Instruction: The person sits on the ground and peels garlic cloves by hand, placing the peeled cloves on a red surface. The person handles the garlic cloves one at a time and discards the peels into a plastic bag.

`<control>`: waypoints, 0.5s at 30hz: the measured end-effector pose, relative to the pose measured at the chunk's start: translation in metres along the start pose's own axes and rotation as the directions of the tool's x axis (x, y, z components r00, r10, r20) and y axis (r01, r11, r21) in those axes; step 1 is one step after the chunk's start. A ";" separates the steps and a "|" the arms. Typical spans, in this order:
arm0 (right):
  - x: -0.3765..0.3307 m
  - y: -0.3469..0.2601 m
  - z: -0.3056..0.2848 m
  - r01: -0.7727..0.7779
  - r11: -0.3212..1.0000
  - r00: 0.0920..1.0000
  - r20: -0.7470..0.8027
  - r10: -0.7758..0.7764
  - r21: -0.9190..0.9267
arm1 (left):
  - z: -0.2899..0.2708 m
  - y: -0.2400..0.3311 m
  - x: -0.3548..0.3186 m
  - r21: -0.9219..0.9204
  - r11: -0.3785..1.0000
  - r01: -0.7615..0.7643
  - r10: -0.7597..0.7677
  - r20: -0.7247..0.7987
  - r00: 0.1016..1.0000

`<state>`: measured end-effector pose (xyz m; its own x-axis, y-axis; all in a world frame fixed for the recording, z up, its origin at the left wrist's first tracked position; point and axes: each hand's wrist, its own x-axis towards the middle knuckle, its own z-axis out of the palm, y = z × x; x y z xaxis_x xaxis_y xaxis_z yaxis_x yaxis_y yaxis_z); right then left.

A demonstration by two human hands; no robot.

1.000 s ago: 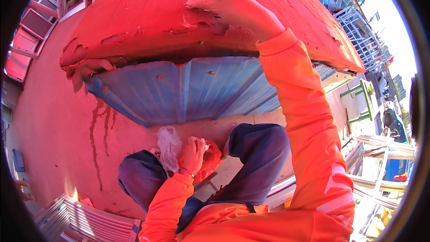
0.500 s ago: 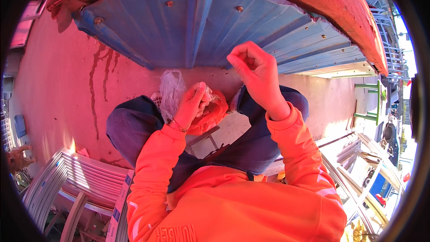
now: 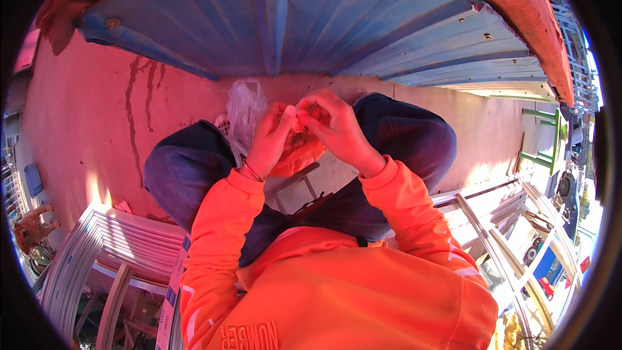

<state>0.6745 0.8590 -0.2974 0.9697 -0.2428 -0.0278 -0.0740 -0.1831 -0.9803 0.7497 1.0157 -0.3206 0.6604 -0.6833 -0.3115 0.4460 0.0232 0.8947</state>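
Between my knees my two hands meet above an orange-red plastic bag (image 3: 299, 161). My left hand (image 3: 271, 137) is closed, thumb up, around something small and pale, mostly hidden by the fingers. Right beside it, my right hand (image 3: 335, 126) pinches with thumb and fingertips at the same spot; what lies in the pinch is too small to tell. A clear, crumpled plastic bag (image 3: 245, 111) stands just beyond my left hand. The orange-red bag appears to rest on a small stool (image 3: 295, 180), partly hidden below the hands.
A blue corrugated metal sheet (image 3: 311, 16) with screws rises in front, a red cover (image 3: 505, 0) over its top. Stacked metal profiles (image 3: 129, 246) lie at the lower left. Pale frames (image 3: 505, 246) lean at the lower right, and a green stool (image 3: 552, 139) stands farther off.
My right hand has come down and left from beside the blue sheet to meet my left hand. The view has shifted slightly, while my left hand stays over the orange-red bag.
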 end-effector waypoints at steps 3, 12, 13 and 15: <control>0.002 0.000 0.002 0.136 0.961 0.989 -0.023 -0.146 -0.240 | -0.001 -0.012 0.004 0.175 0.962 -0.211 0.217 -0.015 0.976; -0.003 0.005 0.016 0.043 0.993 0.998 -0.046 -0.049 -0.110 | -0.004 -0.013 0.004 0.303 0.932 -0.197 0.214 -0.023 0.977; -0.003 0.005 0.017 0.055 0.990 0.996 -0.066 -0.064 -0.129 | 0.001 -0.009 0.003 0.298 0.934 -0.196 0.212 -0.024 0.977; -0.003 0.005 0.021 0.076 0.983 0.990 -0.104 -0.094 -0.169 | 0.004 -0.008 0.002 0.383 0.902 -0.201 0.237 -0.047 0.970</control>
<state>0.6764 0.8789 -0.3066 0.9427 -0.3226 0.0853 -0.0385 -0.3591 -0.9325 0.7453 1.0110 -0.3275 0.7751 -0.6230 -0.1057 0.0380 -0.1210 0.9919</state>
